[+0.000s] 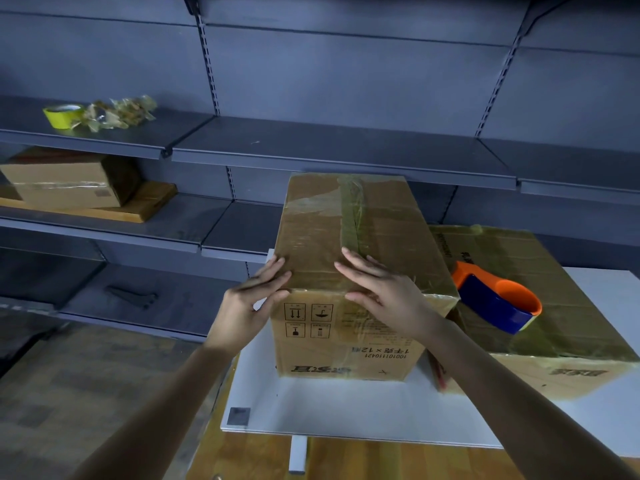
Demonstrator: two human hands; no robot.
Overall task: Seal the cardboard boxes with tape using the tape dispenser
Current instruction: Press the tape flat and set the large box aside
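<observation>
White table (346,410) — left hand (249,299), right hand (384,289) flat on cardboard box (318,230)

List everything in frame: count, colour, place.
white tabletop: 1, white, under both boxes
centre box: 1, brown, on the white tabletop
right box: 1, brown, on the white tabletop, right of centre box
tape dispenser: 1, orange and blue, atop right box
tape roll: 1, yellow, upper left shelf
crumpled tape: 1 heap, yellowish, beside tape roll
shelf box: 1, brown, on wooden board, left middle shelf
shelving: 1 run, grey, behind
left hand: 1, fingers straight, against centre box's left side
right hand: 1, flat on centre box's top
</observation>
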